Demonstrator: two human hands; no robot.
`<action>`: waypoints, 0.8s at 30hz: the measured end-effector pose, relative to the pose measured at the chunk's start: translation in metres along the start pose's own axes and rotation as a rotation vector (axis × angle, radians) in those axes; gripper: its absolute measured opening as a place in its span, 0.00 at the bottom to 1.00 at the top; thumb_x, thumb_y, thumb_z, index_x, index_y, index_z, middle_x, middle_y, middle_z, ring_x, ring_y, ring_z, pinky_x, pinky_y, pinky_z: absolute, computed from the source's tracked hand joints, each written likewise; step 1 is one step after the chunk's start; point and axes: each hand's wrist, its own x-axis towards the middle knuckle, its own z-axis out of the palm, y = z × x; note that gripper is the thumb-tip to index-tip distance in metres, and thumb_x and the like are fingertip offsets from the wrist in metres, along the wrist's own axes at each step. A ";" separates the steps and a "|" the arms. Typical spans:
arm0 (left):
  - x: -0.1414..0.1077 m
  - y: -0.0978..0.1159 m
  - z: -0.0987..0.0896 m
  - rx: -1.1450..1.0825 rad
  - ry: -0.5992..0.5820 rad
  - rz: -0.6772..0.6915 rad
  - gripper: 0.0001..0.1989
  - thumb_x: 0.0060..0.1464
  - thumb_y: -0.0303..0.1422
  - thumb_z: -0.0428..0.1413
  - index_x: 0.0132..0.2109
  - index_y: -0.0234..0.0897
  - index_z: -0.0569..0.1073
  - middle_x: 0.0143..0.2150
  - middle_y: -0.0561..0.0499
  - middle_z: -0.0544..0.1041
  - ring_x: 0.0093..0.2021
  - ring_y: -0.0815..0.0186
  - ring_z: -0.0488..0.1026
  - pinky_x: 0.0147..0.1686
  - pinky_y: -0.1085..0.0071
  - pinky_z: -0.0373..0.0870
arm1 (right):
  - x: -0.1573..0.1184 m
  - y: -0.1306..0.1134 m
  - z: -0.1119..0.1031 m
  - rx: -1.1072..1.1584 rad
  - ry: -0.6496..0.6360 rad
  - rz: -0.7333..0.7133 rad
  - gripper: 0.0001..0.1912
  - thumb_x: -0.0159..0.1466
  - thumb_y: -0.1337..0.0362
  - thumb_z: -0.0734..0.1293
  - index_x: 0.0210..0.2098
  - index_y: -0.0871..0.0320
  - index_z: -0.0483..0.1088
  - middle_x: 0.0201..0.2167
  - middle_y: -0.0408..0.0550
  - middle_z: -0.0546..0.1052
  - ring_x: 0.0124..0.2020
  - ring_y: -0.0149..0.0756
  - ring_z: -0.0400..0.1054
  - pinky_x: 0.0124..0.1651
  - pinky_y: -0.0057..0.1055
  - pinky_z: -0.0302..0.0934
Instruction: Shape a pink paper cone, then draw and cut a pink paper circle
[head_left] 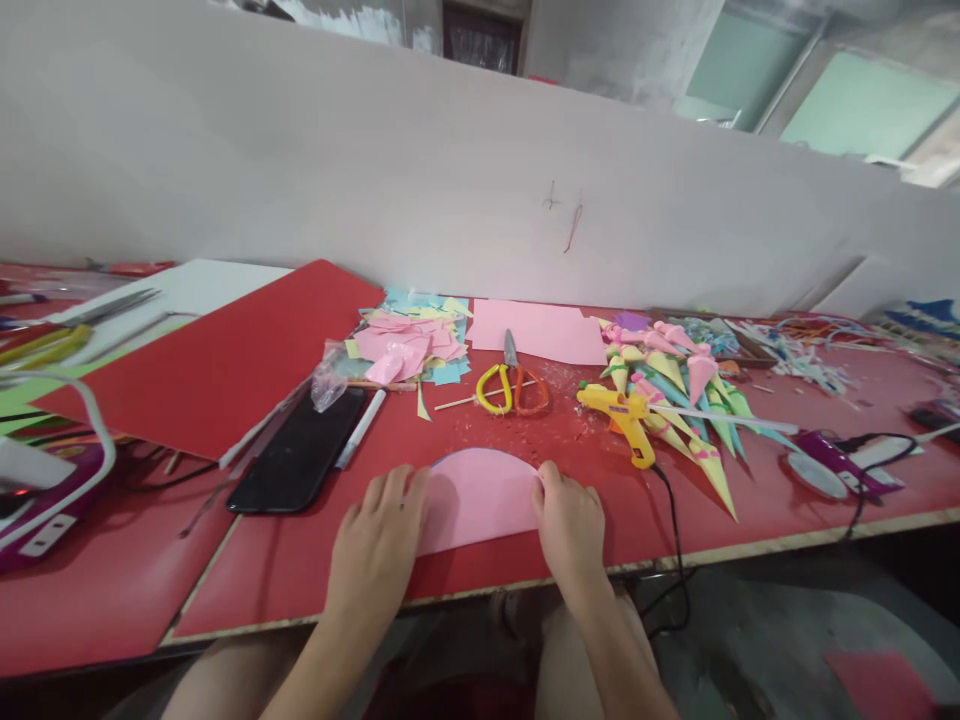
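A pink paper half-circle (482, 500) lies on the red table near its front edge, curved side away from me. My left hand (381, 530) rests flat over its left end, fingers slightly spread. At the right end my right hand (568, 520) pinches the paper's edge between thumb and curled fingers. Beyond the paper are scissors (511, 375) with one yellow and one red handle. A yellow glue gun (624, 415) lies to the right, beside a pile of small paper cones (690, 385).
Left of my left hand are a black phone (298, 452) and a white marker (362, 428). Farther back lie pink paper scraps (405, 345), a pink sheet (536, 332) and a large red sheet (225, 360). A purple power strip (847, 466) sits right; a white partition (450, 180) stands behind.
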 end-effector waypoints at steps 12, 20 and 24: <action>-0.005 0.050 0.018 -0.251 -0.118 0.550 0.31 0.57 0.49 0.39 0.62 0.38 0.50 0.64 0.48 0.54 0.63 0.57 0.52 0.59 0.51 0.50 | 0.001 0.000 0.000 0.006 0.013 -0.016 0.10 0.65 0.66 0.56 0.36 0.58 0.68 0.27 0.51 0.77 0.32 0.40 0.72 0.34 0.32 0.52; -0.002 0.030 0.007 -0.280 -0.306 0.587 0.38 0.48 0.58 0.40 0.63 0.51 0.43 0.66 0.47 0.46 0.64 0.49 0.45 0.55 0.37 0.42 | 0.002 0.000 0.000 0.006 0.002 -0.012 0.10 0.65 0.68 0.56 0.37 0.59 0.68 0.27 0.52 0.77 0.32 0.40 0.72 0.34 0.32 0.54; -0.004 0.026 0.006 -0.282 -0.325 0.587 0.38 0.47 0.58 0.42 0.63 0.53 0.44 0.66 0.47 0.46 0.64 0.48 0.44 0.54 0.35 0.41 | 0.003 -0.001 -0.002 0.010 -0.021 -0.009 0.10 0.65 0.68 0.55 0.38 0.60 0.67 0.28 0.53 0.77 0.32 0.40 0.72 0.35 0.32 0.54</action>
